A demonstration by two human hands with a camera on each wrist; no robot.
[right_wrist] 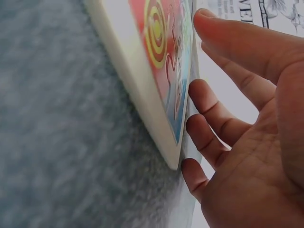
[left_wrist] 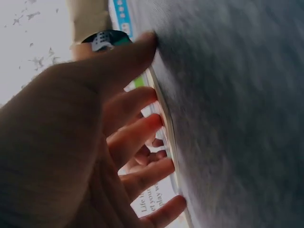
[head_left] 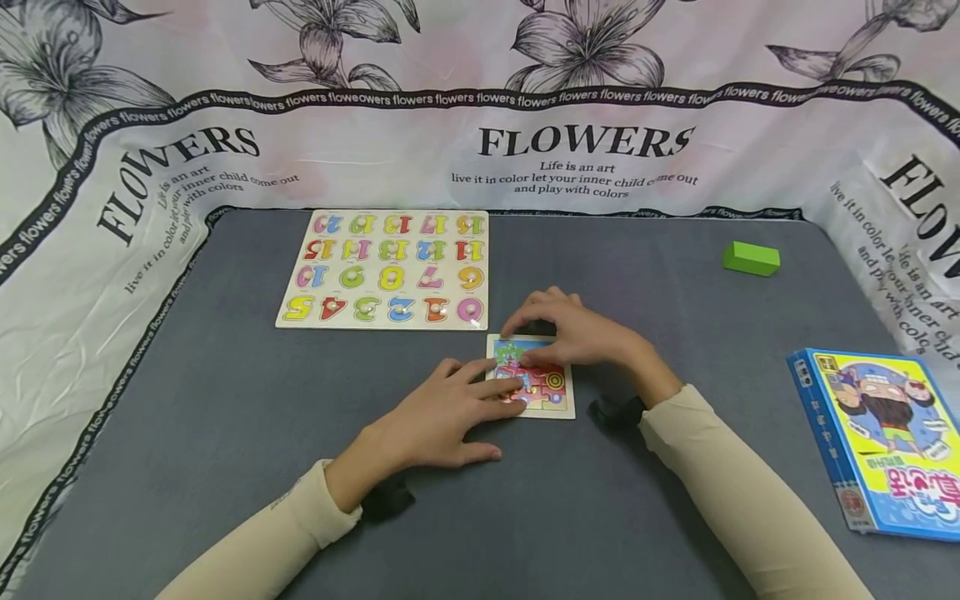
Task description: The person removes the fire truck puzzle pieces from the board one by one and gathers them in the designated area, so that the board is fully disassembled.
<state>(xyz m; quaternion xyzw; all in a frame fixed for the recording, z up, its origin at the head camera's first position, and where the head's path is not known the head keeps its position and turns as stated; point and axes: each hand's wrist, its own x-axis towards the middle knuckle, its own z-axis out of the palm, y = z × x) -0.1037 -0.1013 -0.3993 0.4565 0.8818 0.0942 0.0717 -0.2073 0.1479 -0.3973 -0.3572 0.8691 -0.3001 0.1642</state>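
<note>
A small jigsaw puzzle in a pale frame lies flat on the grey table, printed in red, blue and yellow. From the lower left my left hand reaches over it, fingers spread and fairly straight, fingertips on its left part. Over its upper right arches my right hand. That thumb lies over the picture, while the index fingertip is at the far left corner. In the right wrist view the puzzle's thick pale edge shows beside loosely bent fingers. Both hands hide part of the picture.
A board of number pieces lies just beyond the puzzle, to the left. A green block stands at the far right. Nearer on the right is a blue and yellow box. White flowered cloth borders the grey surface.
</note>
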